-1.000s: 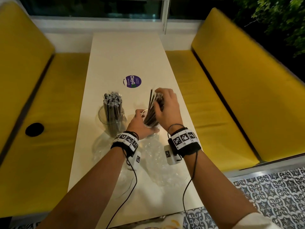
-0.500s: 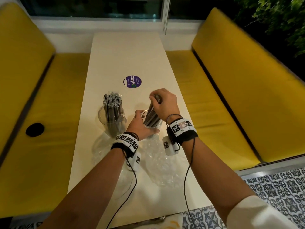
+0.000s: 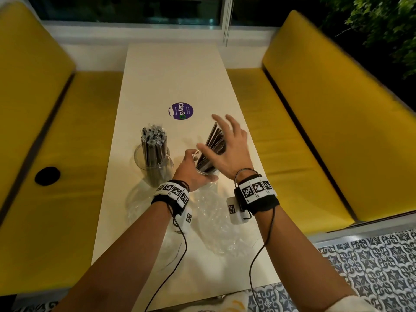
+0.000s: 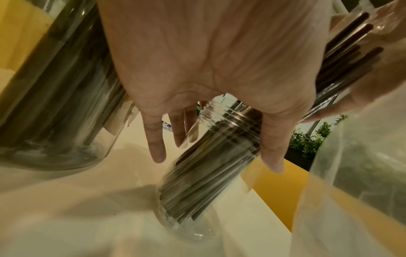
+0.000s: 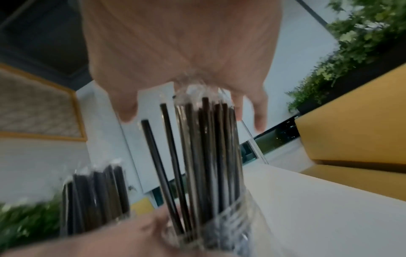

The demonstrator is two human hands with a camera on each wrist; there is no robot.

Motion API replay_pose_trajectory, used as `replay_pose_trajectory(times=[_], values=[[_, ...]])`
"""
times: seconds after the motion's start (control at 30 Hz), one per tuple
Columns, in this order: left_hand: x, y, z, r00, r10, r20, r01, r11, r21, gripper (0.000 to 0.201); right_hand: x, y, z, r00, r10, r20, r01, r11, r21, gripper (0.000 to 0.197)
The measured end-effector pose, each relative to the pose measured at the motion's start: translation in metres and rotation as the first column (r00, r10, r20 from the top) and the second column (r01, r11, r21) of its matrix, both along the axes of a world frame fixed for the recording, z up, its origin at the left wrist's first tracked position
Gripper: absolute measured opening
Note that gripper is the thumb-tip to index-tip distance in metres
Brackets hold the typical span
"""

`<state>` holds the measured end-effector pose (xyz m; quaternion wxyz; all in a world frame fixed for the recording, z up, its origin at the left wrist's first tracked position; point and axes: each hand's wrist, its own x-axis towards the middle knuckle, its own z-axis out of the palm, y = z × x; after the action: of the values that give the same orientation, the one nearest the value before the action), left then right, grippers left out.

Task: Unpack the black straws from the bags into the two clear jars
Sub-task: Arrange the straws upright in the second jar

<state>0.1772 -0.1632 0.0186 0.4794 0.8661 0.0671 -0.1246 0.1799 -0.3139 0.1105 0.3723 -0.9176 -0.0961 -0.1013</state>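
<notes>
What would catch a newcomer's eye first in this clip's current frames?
The two hands over the near end of the white table: the left hand wraps round a clear jar, and the right hand is spread open against the black straws leaning out of it. Left of them stands a second jar packed with straws. Bright yellow benches flank the table.

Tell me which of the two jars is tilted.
The jar gripped by the left hand, under the open right hand; its straws lean right. The other jar stands upright, untouched, further left.
</notes>
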Motion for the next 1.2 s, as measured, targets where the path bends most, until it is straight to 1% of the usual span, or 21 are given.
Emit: replay_pose_trajectory(times=[0.07,0.1,0.17,0.2,0.23,0.3,0.33,0.43,0.5,0.53,0.6,0.67,0.7,0.77,0.8,0.83,0.93,1.0,1.03,1.1,1.2], values=[[0.000,0.000,-0.001,1.000,0.001,0.001,-0.001,1.000,-0.015,0.107,-0.001,0.002,-0.008,0.997,0.081,0.007,-0.081,0.996,0.021,0.071],[0.000,0.000,-0.001,1.000,0.002,0.003,-0.002,1.000,-0.015,0.106,0.000,0.002,-0.010,0.997,0.059,0.041,-0.062,0.995,0.081,0.067],[0.001,0.001,-0.001,1.000,0.005,0.002,-0.005,1.000,-0.011,0.107,0.003,-0.001,-0.015,0.989,-0.080,0.125,0.049,0.971,0.233,0.056],[0.000,0.002,-0.001,1.000,0.006,-0.001,-0.006,1.000,-0.011,0.108,0.003,-0.002,-0.018,0.980,-0.140,0.138,0.099,0.958,0.268,0.051],[0.001,0.001,-0.001,1.000,0.006,-0.004,-0.006,1.000,-0.010,0.109,0.003,-0.003,-0.020,0.980,-0.158,0.123,0.121,0.957,0.262,0.050],[0.000,0.001,-0.001,1.000,0.003,-0.007,-0.003,1.000,-0.003,0.110,0.000,-0.002,-0.026,0.990,-0.128,0.057,0.116,0.977,0.180,0.059],[0.000,0.001,-0.001,1.000,0.000,-0.006,0.000,1.000,0.004,0.110,0.000,-0.001,-0.026,0.990,-0.129,0.053,0.120,0.983,0.142,0.064],[0.000,0.002,-0.001,1.000,-0.004,0.003,0.004,1.000,0.016,0.110,0.006,0.002,-0.014,0.982,-0.130,0.138,0.121,0.990,0.069,0.071],[-0.001,0.002,-0.001,1.000,-0.008,0.006,0.008,1.000,0.006,0.110,0.017,0.004,-0.008,0.987,-0.057,0.152,0.058,0.998,0.002,0.066],[-0.001,0.002,-0.001,1.000,-0.009,0.007,0.009,1.000,0.004,0.111,0.022,0.005,-0.007,0.990,-0.009,0.139,0.011,1.000,-0.011,0.060],[0.000,0.001,0.000,1.000,-0.007,0.003,0.007,1.000,0.009,0.112,0.030,0.009,-0.008,0.990,0.033,0.140,-0.038,0.999,0.030,0.035],[0.001,0.002,0.000,1.000,-0.010,-0.001,0.010,1.000,0.009,0.112,0.033,0.011,-0.007,0.987,-0.038,0.156,0.018,0.992,0.127,0.014],[0.001,0.002,0.000,1.000,-0.011,-0.001,0.011,1.000,0.006,0.112,0.032,0.011,-0.007,0.983,-0.093,0.161,0.064,0.982,0.179,0.010],[0.001,0.002,-0.002,1.000,-0.009,0.003,0.009,1.000,0.006,0.111,0.026,0.009,-0.008,0.961,-0.195,0.194,0.134,0.948,0.288,0.015],[0.000,0.002,-0.002,1.000,-0.009,0.003,0.009,1.000,0.006,0.111,0.022,0.007,-0.011,0.951,-0.229,0.206,0.159,0.937,0.310,0.019],[0.001,0.002,-0.003,1.000,-0.008,0.002,0.008,1.000,0.005,0.110,0.019,0.006,-0.014,0.946,-0.247,0.211,0.179,0.939,0.295,0.022],[0.001,0.001,-0.003,1.000,-0.004,-0.003,0.004,1.000,0.000,0.112,0.014,0.006,-0.019,0.968,-0.191,0.166,0.171,0.977,0.125,0.027],[0.002,0.002,-0.004,1.000,-0.006,-0.004,0.006,1.000,-0.001,0.112,0.013,0.007,-0.013,0.983,-0.149,0.109,0.152,0.988,-0.020,0.040],[0.001,0.002,-0.004,1.000,-0.008,-0.004,0.008,1.000,-0.001,0.111,0.012,0.006,-0.009,0.984,-0.150,0.094,0.156,0.986,-0.063,0.046],[0.001,0.003,-0.004,1.000,-0.008,-0.004,0.008,1.000,-0.001,0.110,0.009,0.004,-0.004,0.983,-0.152,0.107,0.161,0.984,-0.082,0.053],[0.002,0.003,-0.003,1.000,-0.013,-0.007,0.013,1.000,-0.004,0.112,0.004,0.005,-0.010,0.985,-0.061,0.160,0.085,0.985,-0.151,0.052]])
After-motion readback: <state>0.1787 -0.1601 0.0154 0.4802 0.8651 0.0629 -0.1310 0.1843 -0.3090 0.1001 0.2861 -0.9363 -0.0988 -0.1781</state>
